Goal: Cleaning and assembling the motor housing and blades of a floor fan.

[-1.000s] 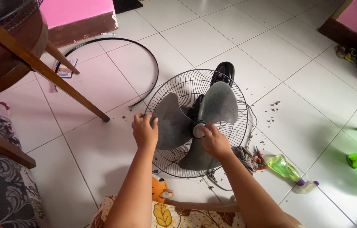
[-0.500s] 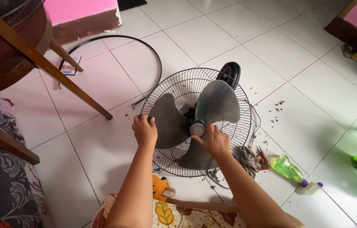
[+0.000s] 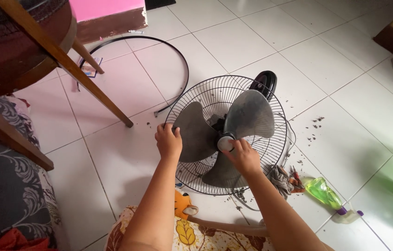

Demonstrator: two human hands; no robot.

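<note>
Patterned yellow-brown fabric (image 3: 182,234) over lap, nearest camera. Green spray bottle (image 3: 329,194) on white tiled floor (image 3: 336,135), right. Left hand (image 3: 168,142), grip curled on rim of round black wire fan guard (image 3: 196,90) and edge of dusty grey three-blade fan propeller (image 3: 224,135), likely bracing against turning. Right hand (image 3: 243,155), grip pinching pale round hub cap (image 3: 225,143) at centre. Fan lies face-up on floor. Black hoop ring (image 3: 178,51) beyond. Versus a second ago: hands unmoved, view shifted slightly.
</note>
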